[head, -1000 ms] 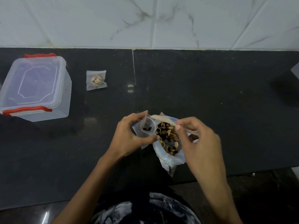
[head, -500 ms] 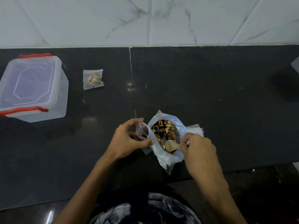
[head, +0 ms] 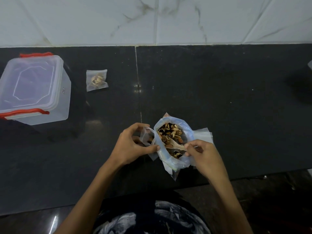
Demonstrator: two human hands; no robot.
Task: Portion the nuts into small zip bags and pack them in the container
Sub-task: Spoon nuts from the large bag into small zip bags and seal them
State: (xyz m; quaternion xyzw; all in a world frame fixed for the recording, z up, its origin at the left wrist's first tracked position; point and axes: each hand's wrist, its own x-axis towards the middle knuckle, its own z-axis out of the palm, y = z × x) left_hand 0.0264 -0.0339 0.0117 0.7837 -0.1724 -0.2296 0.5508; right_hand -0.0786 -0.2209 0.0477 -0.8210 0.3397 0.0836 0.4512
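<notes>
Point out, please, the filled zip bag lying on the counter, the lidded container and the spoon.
filled zip bag [head: 96, 80]: head view, on the nuts inside it.
lidded container [head: 32, 85]: head view, middle of its clear lid.
spoon [head: 175, 145]: head view, pale bowl among the nuts.

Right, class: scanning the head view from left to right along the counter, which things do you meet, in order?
Lidded container → filled zip bag → left hand holding a small zip bag → big bag of nuts → right hand holding a spoon.
</notes>
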